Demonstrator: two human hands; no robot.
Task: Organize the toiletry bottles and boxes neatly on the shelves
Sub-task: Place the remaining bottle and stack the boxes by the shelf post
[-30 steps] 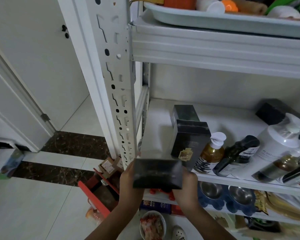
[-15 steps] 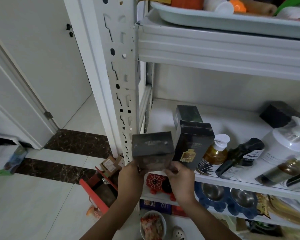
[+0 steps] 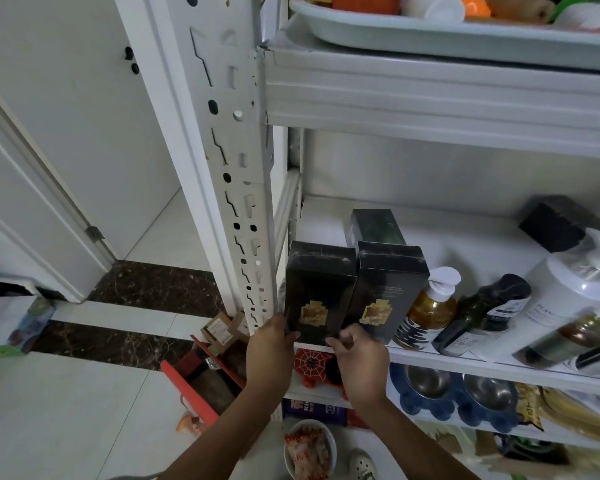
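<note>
Both hands, left hand (image 3: 271,344) and right hand (image 3: 359,351), pinch the black box (image 3: 317,292) at its bottom corners on the shelf (image 3: 465,362). Pushed crooked, it could tip its twin box (image 3: 385,292) into the pump bottle (image 3: 430,306).

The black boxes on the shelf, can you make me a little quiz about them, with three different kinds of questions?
1. True or false: both hands hold the left front black box.
2. What stands right beside it on the shelf? A) the pump bottle B) a matching black box C) the metal post
3. Fill in: each front box bears a ____ emblem.

Key:
1. True: left hand and right hand pinch its lower edge.
2. B, the matching black box.
3. Gold.
</note>
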